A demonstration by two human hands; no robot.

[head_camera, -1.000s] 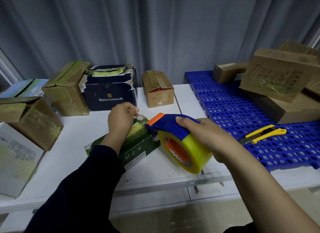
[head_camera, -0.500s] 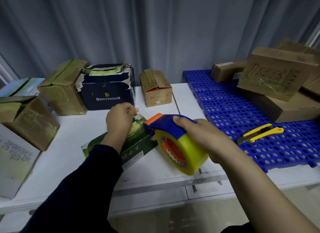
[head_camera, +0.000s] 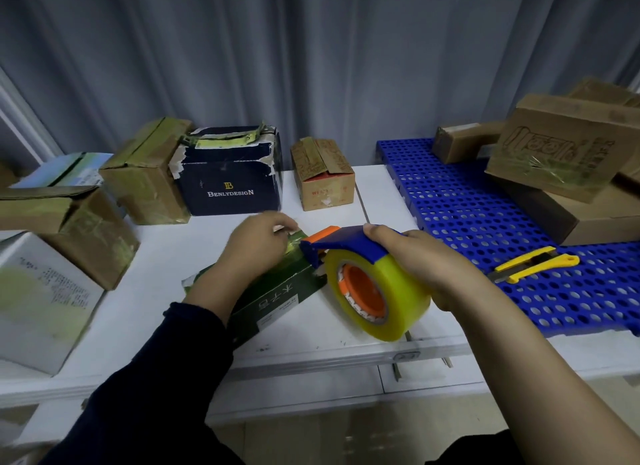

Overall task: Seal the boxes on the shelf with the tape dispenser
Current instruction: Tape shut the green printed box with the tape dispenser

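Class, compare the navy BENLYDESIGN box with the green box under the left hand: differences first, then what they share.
The navy box stands tall at the table's back, untouched; the green box lies low and flat in front, under the left hand. The right hand holds the tape dispenser at the green box, away from the navy box. Both are dark with white print.
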